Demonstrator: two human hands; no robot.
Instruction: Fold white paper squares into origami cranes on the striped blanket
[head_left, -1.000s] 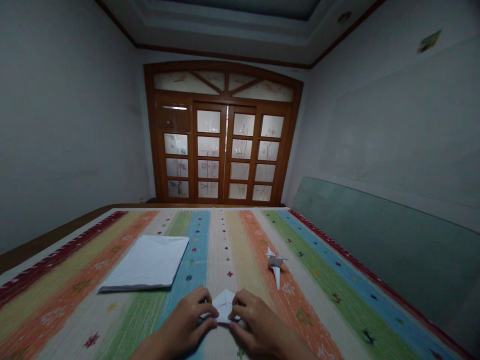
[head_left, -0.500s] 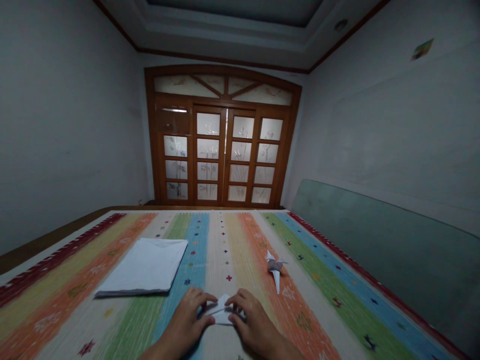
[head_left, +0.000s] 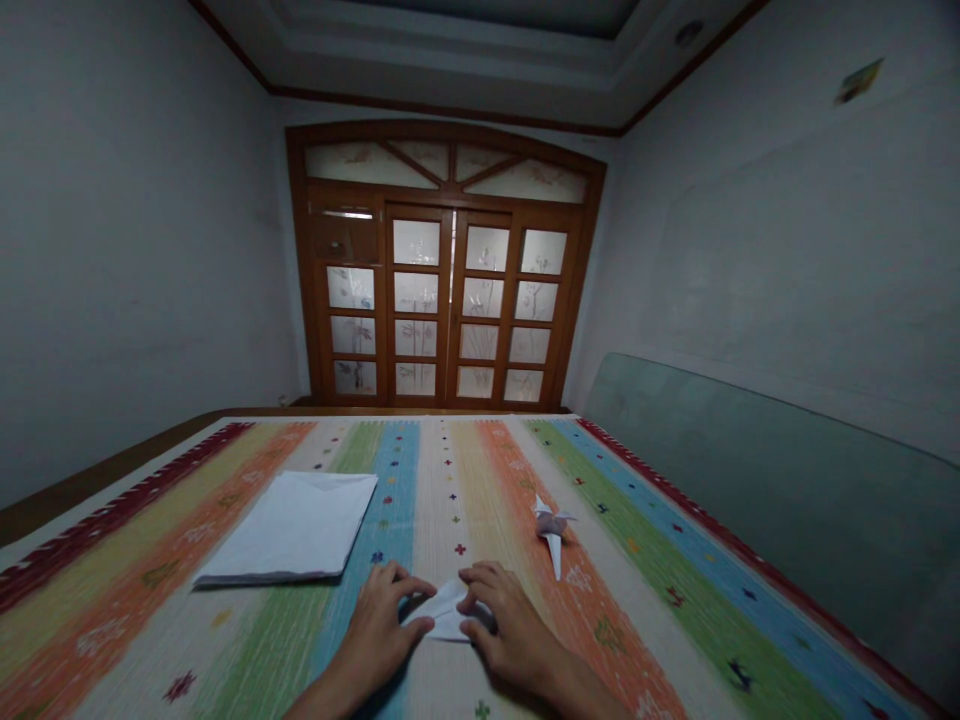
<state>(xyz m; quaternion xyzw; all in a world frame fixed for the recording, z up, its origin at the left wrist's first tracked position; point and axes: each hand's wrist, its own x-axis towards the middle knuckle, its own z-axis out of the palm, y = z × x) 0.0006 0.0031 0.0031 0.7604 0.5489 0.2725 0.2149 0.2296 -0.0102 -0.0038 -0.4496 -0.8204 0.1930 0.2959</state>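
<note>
A small folded piece of white paper (head_left: 445, 612) lies at the near middle of the striped tablecloth, between my two hands. My left hand (head_left: 384, 618) holds its left side, thumb at the near edge and index finger at the far edge. On the right side, my right hand (head_left: 504, 618) grips the same paper with curled fingers above and thumb below. Parts of the paper's right side are hidden behind those fingers. Beyond my right hand sits a folded paper figure (head_left: 552, 530) with white pointed ends and a greyish middle.
A stack of white paper sheets (head_left: 292, 525) lies to the left on the striped tablecloth (head_left: 247, 660). A pale green glass-like panel (head_left: 750, 450) stands along the right side. Wooden doors with glass panes (head_left: 450, 300) are at the far end.
The fingers of both hands have shifted slightly on the folded paper, and more of its upper face shows now. The view has tilted a little; the stack and paper figure stay put.
</note>
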